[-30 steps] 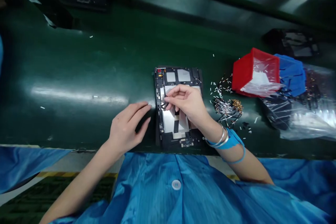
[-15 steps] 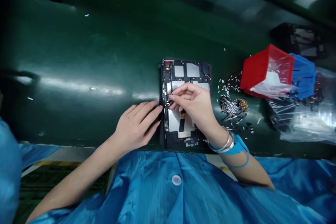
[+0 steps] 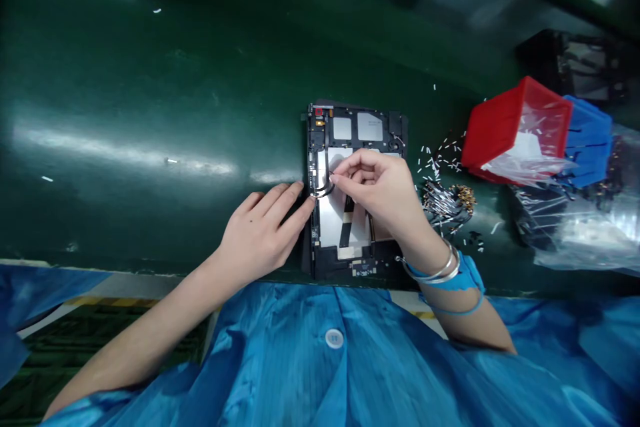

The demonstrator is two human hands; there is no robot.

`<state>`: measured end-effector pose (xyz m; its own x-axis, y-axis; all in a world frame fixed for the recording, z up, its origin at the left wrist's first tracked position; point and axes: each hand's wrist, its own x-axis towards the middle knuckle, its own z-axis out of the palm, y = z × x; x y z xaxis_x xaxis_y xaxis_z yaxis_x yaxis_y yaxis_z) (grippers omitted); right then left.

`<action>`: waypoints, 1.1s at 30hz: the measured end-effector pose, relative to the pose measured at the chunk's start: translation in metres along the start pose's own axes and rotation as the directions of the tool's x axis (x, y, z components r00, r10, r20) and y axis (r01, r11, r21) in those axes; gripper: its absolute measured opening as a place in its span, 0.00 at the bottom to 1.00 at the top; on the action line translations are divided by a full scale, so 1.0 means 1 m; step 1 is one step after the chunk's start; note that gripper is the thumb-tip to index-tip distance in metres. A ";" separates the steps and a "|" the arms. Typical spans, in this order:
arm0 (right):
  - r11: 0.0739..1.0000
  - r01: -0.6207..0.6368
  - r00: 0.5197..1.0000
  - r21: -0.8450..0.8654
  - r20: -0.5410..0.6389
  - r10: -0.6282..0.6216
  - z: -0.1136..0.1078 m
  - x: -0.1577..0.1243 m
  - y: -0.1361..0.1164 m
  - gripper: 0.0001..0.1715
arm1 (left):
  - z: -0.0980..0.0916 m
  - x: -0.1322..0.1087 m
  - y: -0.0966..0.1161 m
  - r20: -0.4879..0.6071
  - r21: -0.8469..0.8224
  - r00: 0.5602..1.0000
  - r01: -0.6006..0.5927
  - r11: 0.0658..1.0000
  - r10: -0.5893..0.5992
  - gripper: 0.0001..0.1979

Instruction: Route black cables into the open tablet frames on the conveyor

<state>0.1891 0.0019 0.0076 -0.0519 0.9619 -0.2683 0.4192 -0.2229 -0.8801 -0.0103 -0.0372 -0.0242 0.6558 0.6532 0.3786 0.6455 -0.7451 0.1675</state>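
An opened tablet (image 3: 330, 219) lies in front of me on the green table, with silver plates, circuit boards and dark flex cables showing inside. My right hand (image 3: 383, 187) is over its middle, thumb and forefinger pinched on a thin black cable (image 3: 326, 191). That cable curves across to the tablet's left edge. My left hand (image 3: 267, 227) rests beside that edge, fingers stretched out, with its index fingertip touching the edge near the cable's end. Whether that fingertip presses on the cable end itself is too small to tell.
To the right lie a bundle of thin cables (image 3: 446, 203) and many small white scraps (image 3: 440, 157). Behind them stand a red bin (image 3: 495, 130) with plastic bags in it and a blue bin (image 3: 593, 147). Clear plastic bags (image 3: 595, 213) lie at the far right.
My right hand has shifted slightly right and up, and the cable's curve now shows more openly. My left index finger has moved slightly further onto the tablet's edge. The whole view has shifted a little.
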 end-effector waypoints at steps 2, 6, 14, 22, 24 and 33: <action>1.000 -0.010 0.999 0.015 0.043 0.010 -0.003 0.004 -0.001 0.04 | -0.002 0.003 0.000 0.032 -0.022 0.999 0.018 1.000 -0.017 0.14; 0.999 -0.042 0.997 0.027 0.068 0.040 -0.006 0.007 0.000 0.05 | -0.007 0.008 0.002 0.037 -0.034 0.999 0.014 0.999 -0.012 0.17; 0.999 -0.029 0.999 -0.043 0.043 0.031 -0.005 0.007 0.003 0.05 | -0.004 0.010 0.000 0.110 0.015 0.993 -0.045 0.999 0.043 0.21; 0.980 0.012 1.000 -0.200 0.012 -0.010 -0.001 0.009 0.000 0.03 | -0.004 0.012 -0.004 0.146 0.015 0.983 -0.118 0.993 0.114 0.21; 0.977 0.008 1.000 -0.212 0.011 -0.005 -0.001 0.009 -0.001 0.02 | -0.003 0.013 -0.006 0.161 -0.010 0.975 -0.151 0.989 0.150 0.21; 0.978 -0.004 0.999 -0.208 0.045 0.014 -0.004 0.018 -0.005 0.04 | -0.005 0.020 -0.012 0.210 -0.052 0.953 -0.213 0.976 0.220 0.20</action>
<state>0.1897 0.0205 0.0086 -0.0865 0.9507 -0.2977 0.5990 -0.1891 -0.7781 -0.0068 -0.0158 -0.0145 0.8488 0.4868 0.2064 0.4693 -0.8734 0.1302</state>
